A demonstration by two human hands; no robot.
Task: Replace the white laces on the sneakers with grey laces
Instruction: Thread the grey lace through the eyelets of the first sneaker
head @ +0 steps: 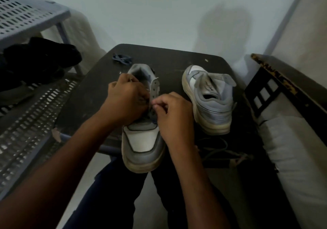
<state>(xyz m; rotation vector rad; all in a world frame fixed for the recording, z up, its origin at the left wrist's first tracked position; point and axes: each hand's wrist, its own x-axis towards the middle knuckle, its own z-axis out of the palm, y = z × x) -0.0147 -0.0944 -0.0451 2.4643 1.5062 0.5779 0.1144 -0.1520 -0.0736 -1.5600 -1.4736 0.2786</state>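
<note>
The dark counter (177, 59) looks matt and scuffed, the two sneakers (143, 136) show smooth leather-like panels over dulled rubbery soles, and the rack (26, 16) beside them looks like perforated plastic.

Small dark table (177, 59), top scuffed and flecked with pale marks, rounded corners; stands on a pale floor (159, 13).

On it, left of centre: grey-and-white sneaker (141, 140), toe toward the near edge and overhanging it, heel toward the far side. Upright on its sole.

Right of centre: second sneaker (210, 101), same colours, heel toward the near side, toe pointing away. The two stand near each other, not touching.

Far left corner: small bundle of dark bluish lace (122, 59), just beyond the first sneaker's heel.

Near right area: loose grey lace (217, 149) in slack loops, in front of the second sneaker. Dim there; its ends are hard to trace.

Small pale scrap (206, 60) near the far right edge.
</note>
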